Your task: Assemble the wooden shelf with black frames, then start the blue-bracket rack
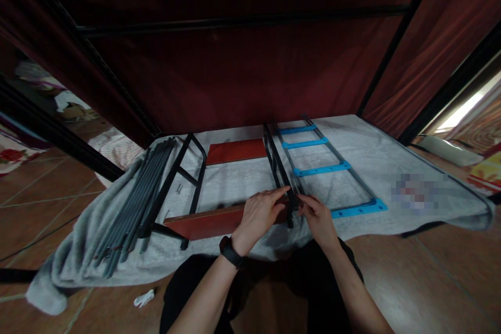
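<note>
On a grey blanket (376,151) lies a black metal frame (195,177) with two reddish wooden boards across it, one far (236,150) and one near (207,222). My left hand (260,214), with a black watch on the wrist, is closed over the right end of the near board where it meets the black upright bar (277,164). My right hand (317,214) pinches the bottom of that same bar from the right. Beside it lies a second black frame with blue rungs (321,169).
A bundle of several grey metal poles (135,203) lies on the blanket's left part. A white scrap (144,298) sits on the brown tiled floor near my knees. A dark red fabric wardrobe with black poles (242,73) stands behind the blanket.
</note>
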The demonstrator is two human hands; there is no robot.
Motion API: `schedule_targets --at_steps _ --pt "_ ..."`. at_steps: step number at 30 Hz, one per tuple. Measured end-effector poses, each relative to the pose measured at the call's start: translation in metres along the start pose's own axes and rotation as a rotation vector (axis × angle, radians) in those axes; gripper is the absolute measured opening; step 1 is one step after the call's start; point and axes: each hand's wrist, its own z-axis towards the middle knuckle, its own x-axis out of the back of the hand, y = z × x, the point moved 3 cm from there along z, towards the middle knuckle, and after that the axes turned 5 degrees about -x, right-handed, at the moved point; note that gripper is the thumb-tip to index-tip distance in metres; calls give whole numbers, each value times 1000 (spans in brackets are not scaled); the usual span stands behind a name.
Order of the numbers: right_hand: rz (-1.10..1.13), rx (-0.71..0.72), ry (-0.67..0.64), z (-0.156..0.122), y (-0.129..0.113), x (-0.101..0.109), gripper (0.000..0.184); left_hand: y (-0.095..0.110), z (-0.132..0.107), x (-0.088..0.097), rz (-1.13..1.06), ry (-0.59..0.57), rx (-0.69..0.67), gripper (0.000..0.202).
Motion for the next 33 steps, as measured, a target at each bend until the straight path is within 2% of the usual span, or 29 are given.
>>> schedule_targets --at_steps 6,12,19,27,33 --pt "-150 113 -39 2 -13 7 29 -1 2 2 -26 -18 17 57" --pt "-140 144 -61 6 -17 9 29 1 4 7 -16 -97 47 55" --pt "-148 186 -143 10 -22 4 30 0 4 6 34 -93 102 56" --pt "-64 105 -177 19 -27 4 21 -4 6 7 8 -105 122 51" --pt "-5 9 -114 17 -20 0 18 -7 4 7 11 -80 117 51"
